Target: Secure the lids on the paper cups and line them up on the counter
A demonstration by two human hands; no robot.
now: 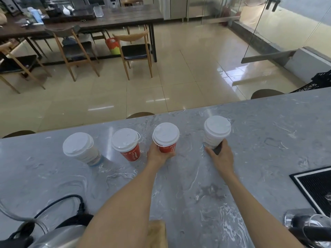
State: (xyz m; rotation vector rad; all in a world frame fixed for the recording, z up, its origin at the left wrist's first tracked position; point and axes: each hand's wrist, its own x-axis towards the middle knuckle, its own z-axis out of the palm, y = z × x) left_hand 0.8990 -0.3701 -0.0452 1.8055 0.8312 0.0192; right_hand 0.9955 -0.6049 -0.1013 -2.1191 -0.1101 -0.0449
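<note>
Several lidded paper cups stand in a row on the grey marble counter (179, 185). From the left there is a white cup (81, 148), a red cup (127, 144), a second red cup (165, 137) and a white cup (216, 131). All carry white plastic lids. My left hand (157, 155) wraps the base of the second red cup. My right hand (221, 154) grips the base of the right white cup from the near side.
A steel kettle (59, 237) with a black cable sits at the near left. A black drip tray (317, 188) and a chrome tap (302, 222) are at the near right. The counter's far edge drops to a tiled floor with stools, chairs and a long table.
</note>
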